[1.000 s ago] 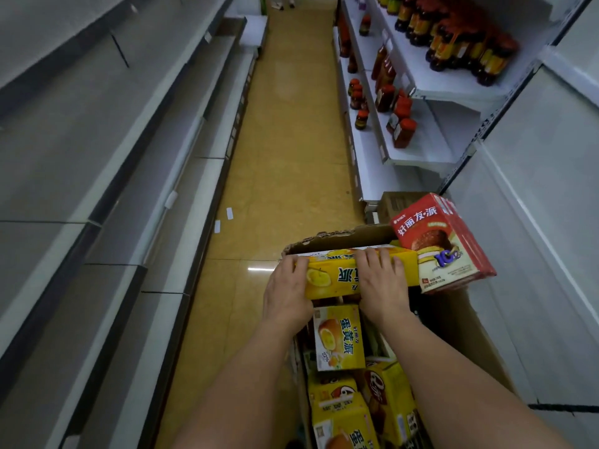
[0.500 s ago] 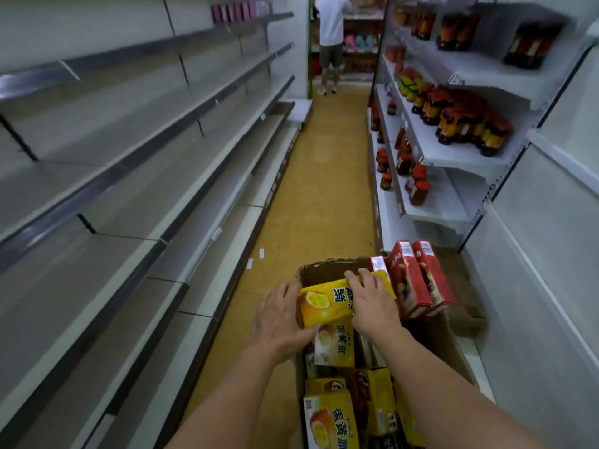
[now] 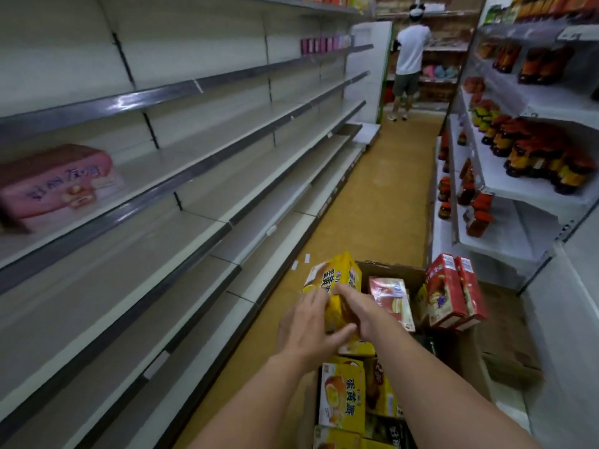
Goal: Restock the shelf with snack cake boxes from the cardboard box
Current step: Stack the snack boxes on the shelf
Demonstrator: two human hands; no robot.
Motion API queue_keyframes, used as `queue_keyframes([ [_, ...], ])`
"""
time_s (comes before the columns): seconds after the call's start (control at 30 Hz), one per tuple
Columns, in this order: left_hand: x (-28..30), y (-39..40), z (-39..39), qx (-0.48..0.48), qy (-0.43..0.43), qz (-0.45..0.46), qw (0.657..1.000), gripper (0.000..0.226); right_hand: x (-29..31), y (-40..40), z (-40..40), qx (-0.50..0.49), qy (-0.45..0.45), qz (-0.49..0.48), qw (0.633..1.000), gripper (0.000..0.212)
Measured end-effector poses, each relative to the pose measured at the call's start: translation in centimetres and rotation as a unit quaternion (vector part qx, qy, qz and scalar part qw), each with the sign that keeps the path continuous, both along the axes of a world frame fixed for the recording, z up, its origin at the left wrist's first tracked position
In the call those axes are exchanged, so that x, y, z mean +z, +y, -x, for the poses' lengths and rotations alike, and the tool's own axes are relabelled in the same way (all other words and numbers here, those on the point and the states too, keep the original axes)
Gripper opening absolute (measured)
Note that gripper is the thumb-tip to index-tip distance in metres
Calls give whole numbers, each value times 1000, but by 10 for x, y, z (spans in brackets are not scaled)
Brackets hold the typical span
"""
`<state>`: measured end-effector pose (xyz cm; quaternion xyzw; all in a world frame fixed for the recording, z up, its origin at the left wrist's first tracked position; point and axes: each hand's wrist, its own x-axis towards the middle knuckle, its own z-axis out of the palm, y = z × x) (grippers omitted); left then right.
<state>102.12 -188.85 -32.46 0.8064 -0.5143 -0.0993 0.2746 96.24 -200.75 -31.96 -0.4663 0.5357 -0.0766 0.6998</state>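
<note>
Head view: yellow snack cake box (image 3: pixel 334 286) gripped between left hand (image 3: pixel 308 328) and right hand (image 3: pixel 359 309) fingers above cardboard box (image 3: pixel 395 273).

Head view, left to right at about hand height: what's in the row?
Pink box on the left shelf → yellow snack cake box held in both hands → pink-red box in the cardboard box → two upright red boxes at its right edge.

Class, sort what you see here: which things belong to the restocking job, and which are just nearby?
Job: yellow snack cake box held in left hand and right hand; cardboard box; red boxes; left shelf.
Nearby: bottled sauces; pink box; other person.
</note>
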Motion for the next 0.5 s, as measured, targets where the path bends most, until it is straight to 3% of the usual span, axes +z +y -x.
queue_keyframes([
  [0.1,8,33,-17,171,103,31,979,40,6,15,-14,79,9,48,996,61],
  [0.17,0,57,-36,281,173,40,943,52,20,29,-22,144,-14,17,989,42],
  [0.27,-1,95,-63,362,428,109,821,103,35,56,-40,242,-34,-8,970,24],
  [0.3,0,109,-69,361,502,128,775,102,37,67,-49,270,-40,-12,962,24],
  [0.33,5,121,-72,345,564,145,736,88,40,80,-56,295,-51,-21,954,25],
  [0.4,11,149,-82,361,602,173,691,64,45,112,-75,341,-66,-17,938,27],
  [0.5,8,193,-105,432,584,226,648,63,39,157,-106,359,-103,7,928,41],
])
